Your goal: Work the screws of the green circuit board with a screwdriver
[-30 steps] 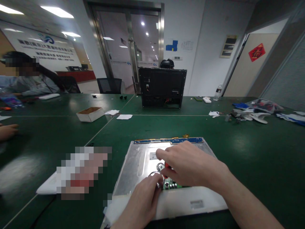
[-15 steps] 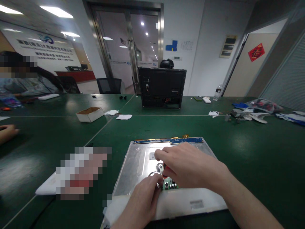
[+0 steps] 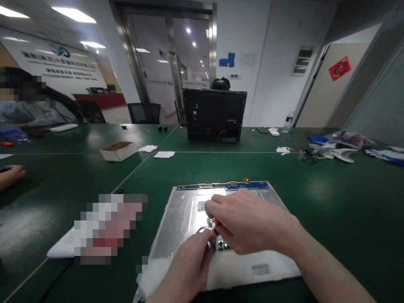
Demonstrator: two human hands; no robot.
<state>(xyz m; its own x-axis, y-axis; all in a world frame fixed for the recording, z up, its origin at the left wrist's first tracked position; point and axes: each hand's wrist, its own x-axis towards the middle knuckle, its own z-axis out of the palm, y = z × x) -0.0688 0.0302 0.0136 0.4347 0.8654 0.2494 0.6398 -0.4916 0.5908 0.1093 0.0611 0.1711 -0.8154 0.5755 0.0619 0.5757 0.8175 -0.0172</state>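
Observation:
A silvery metal display panel (image 3: 186, 210) lies flat before me, with a blue circuit strip (image 3: 221, 186) along its far edge. My right hand (image 3: 252, 221) is closed around the red and black handle of a screwdriver (image 3: 216, 227), held upright over a small green circuit board (image 3: 221, 245). Beside the screwdriver's lower end, my left hand (image 3: 194, 256) has its fingertips pressed together at the board's left side. What those fingers pinch is hidden. A dark cable curves just beyond them, and my right hand covers part of the board.
A black monitor housing (image 3: 216, 113) stands at the back. An open white box (image 3: 118, 151) and papers (image 3: 164, 155) sit left of it. Tools and a bag (image 3: 350, 139) lie at the right. Another person's hand (image 3: 11, 176) rests at the left edge.
My right hand has turned slightly with the screwdriver, and more of its red handle shows. My left hand stays in place at the board.

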